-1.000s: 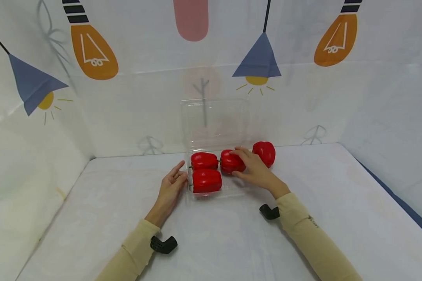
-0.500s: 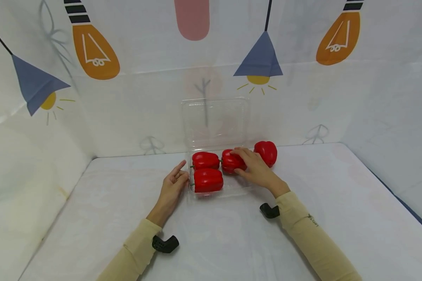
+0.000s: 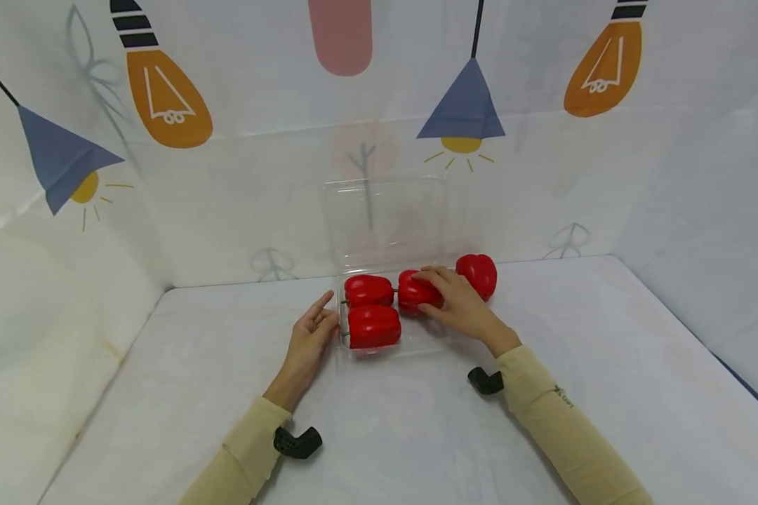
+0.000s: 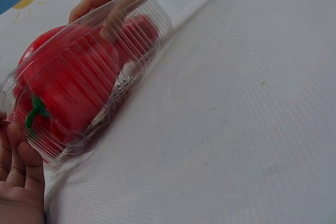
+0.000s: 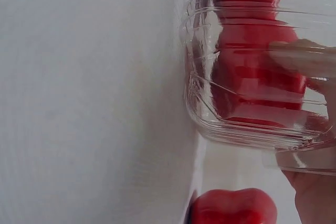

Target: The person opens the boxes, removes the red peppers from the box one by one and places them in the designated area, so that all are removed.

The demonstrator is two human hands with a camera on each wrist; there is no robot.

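Observation:
A clear plastic clamshell box [image 3: 431, 342] stands on the table with its lid [image 3: 388, 217] raised behind it. Inside are three red bell peppers: one front left [image 3: 374, 327], one back left [image 3: 369, 290] and one back right [image 3: 410, 299]. My right hand [image 3: 457, 303] reaches in over the box and grips the back right pepper between fingers and thumb. Through the clear wall, the right wrist view shows fingers on this pepper [image 5: 257, 77]. My left hand [image 3: 307, 342] touches the box's left side, index finger extended; in the left wrist view, fingertips [image 4: 30, 157] rest against the wall.
Another red bell pepper [image 3: 478, 275] lies outside the box, behind my right hand. White cloth covers the table [image 3: 379, 428]. A printed curtain [image 3: 259, 189] rises along the table's back edge, close behind the raised lid.
The view shifts slightly as the head moves. Both hands and the peppers stay in nearly the same places, with my right hand still gripping the back right pepper.

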